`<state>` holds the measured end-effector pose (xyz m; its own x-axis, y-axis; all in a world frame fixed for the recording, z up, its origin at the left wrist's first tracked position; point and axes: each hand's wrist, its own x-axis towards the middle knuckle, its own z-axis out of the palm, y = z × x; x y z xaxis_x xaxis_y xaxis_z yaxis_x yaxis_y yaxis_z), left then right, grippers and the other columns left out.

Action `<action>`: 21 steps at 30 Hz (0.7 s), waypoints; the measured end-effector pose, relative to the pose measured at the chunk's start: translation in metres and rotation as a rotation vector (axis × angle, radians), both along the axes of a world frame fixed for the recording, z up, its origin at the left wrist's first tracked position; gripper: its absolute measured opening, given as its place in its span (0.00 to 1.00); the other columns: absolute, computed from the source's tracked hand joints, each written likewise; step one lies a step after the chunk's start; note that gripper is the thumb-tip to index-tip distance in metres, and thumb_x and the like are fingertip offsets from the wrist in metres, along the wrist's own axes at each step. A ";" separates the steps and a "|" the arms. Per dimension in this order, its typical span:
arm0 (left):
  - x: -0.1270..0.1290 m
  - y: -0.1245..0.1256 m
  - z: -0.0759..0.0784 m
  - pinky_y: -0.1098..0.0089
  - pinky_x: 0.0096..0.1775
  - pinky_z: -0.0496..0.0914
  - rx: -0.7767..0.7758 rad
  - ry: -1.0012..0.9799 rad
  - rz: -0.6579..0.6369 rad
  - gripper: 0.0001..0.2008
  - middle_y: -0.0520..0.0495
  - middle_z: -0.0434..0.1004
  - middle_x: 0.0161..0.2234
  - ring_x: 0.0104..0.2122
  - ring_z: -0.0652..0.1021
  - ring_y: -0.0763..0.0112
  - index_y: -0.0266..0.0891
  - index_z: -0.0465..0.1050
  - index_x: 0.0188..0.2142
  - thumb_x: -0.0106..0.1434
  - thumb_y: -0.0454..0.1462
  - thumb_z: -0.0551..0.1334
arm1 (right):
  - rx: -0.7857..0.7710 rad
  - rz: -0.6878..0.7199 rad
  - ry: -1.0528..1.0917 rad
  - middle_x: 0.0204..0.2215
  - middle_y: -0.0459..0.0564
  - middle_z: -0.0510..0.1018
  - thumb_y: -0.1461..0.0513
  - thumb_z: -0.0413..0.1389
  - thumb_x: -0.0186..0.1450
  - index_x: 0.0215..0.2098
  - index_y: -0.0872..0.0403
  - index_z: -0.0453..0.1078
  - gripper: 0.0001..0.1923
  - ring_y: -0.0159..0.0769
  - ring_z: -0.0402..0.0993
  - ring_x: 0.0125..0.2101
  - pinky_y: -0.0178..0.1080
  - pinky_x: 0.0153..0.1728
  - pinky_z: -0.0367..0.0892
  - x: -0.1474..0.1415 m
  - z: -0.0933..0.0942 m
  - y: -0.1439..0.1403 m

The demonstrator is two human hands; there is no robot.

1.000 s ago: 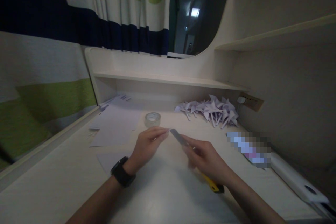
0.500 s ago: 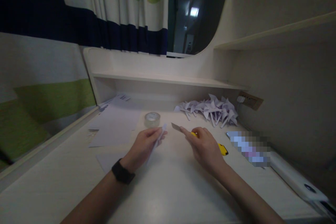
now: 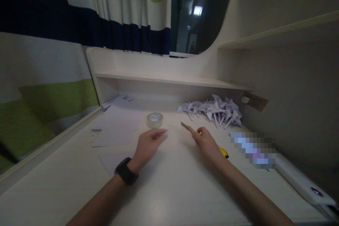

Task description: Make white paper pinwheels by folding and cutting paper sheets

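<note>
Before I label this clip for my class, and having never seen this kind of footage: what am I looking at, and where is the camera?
The camera sits on a person's head, looking down at their own two bare hands over a pale desk. The left hand, with a black watch on its wrist, pinches a small white paper. The right hand holds a yellow utility knife, blade out. Behind them lie a tape roll, loose sheets and a pile of folded paper shapes.
</note>
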<state>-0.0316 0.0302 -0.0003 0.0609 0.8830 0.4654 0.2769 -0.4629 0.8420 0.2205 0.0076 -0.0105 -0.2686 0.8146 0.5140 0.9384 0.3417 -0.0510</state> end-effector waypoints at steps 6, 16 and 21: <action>0.001 0.005 -0.006 0.67 0.30 0.73 -0.167 -0.092 -0.108 0.10 0.46 0.81 0.26 0.26 0.79 0.66 0.38 0.80 0.36 0.56 0.41 0.66 | -0.096 -0.119 -0.076 0.35 0.53 0.68 0.72 0.46 0.65 0.63 0.50 0.58 0.30 0.36 0.66 0.31 0.36 0.34 0.60 0.028 -0.014 0.020; 0.004 0.002 -0.008 0.68 0.33 0.67 -0.271 -0.020 -0.149 0.14 0.43 0.79 0.29 0.29 0.76 0.65 0.33 0.80 0.32 0.56 0.43 0.64 | -0.178 -0.281 -0.135 0.38 0.54 0.71 0.72 0.49 0.63 0.63 0.48 0.59 0.31 0.41 0.66 0.39 0.36 0.40 0.57 0.046 -0.026 0.031; 0.007 0.022 -0.028 0.69 0.26 0.65 -0.432 0.046 -0.186 0.23 0.44 0.77 0.25 0.22 0.72 0.69 0.27 0.75 0.46 0.54 0.41 0.64 | -0.180 -0.302 -0.185 0.41 0.55 0.75 0.72 0.47 0.64 0.62 0.49 0.61 0.28 0.43 0.66 0.42 0.38 0.42 0.56 0.050 -0.027 0.032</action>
